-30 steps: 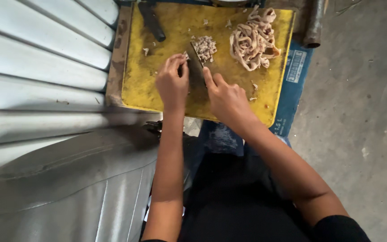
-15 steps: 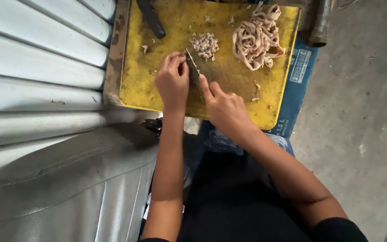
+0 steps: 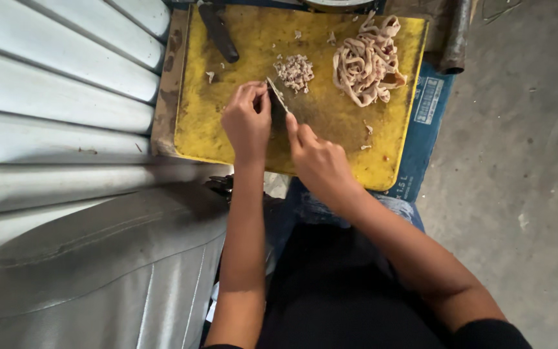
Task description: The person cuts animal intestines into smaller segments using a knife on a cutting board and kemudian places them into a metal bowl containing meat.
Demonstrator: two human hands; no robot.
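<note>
A yellow cutting board (image 3: 227, 110) lies in front of me. My right hand (image 3: 318, 158) grips a knife (image 3: 278, 97) whose blade points up and left across the board. My left hand (image 3: 247, 119) is curled right beside the blade, fingers bent down on the board; what lies under them is hidden. A small heap of chopped pale meat (image 3: 295, 70) sits just beyond the knife tip. A larger tangle of pale, stringy offal (image 3: 368, 61) rests at the board's upper right.
A dark tool handle (image 3: 219, 32) lies at the board's top left. Corrugated metal sheeting (image 3: 53, 97) runs along the left. A blue crate (image 3: 424, 123) supports the board. A rusty pipe (image 3: 456, 35) stands upper right, with concrete floor (image 3: 524, 161) beyond.
Both hands and the knife have held nearly the same spot on the board; the blade has shifted slightly next to the chopped heap. The camera view has drifted a little.
</note>
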